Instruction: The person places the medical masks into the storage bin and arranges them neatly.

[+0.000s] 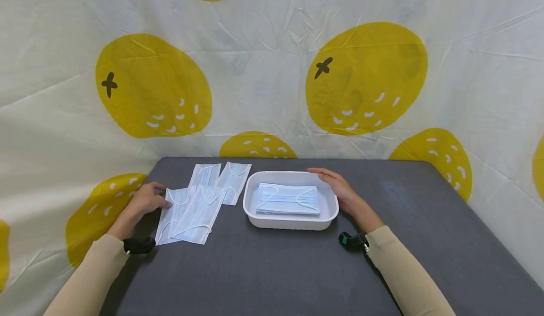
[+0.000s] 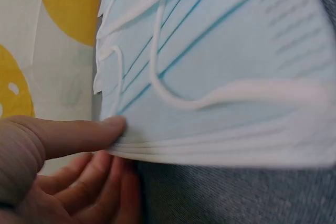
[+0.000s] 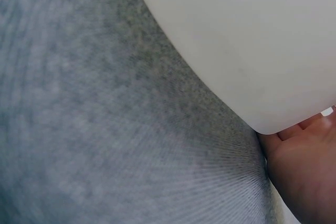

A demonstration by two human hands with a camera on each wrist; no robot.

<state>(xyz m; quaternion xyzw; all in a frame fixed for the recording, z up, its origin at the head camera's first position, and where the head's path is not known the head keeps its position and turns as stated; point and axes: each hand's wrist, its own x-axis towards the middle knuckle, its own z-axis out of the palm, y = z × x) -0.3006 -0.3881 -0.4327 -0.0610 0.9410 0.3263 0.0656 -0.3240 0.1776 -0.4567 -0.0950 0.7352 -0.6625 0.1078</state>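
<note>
Pale blue face masks with white ear loops lie spread on the dark table at left. My left hand (image 1: 146, 199) is at the left edge of the leftmost face mask (image 1: 172, 212). In the left wrist view its thumb (image 2: 100, 132) lies on top of the mask's corner, with the fingers behind and below, pinching it. A white plastic tub (image 1: 289, 223) stands in the middle, holding a stack of face masks (image 1: 286, 199). My right hand (image 1: 340, 188) rests against the tub's right side, its fingers stretched along the far right corner.
Another face mask (image 1: 194, 219) overlaps the leftmost one. Two more, a back mask (image 1: 206, 176) and a mask beside it (image 1: 234, 179), lie farther back, near the tub. Behind the table (image 1: 263, 269) hangs a white curtain (image 1: 259, 70) with yellow fruit shapes.
</note>
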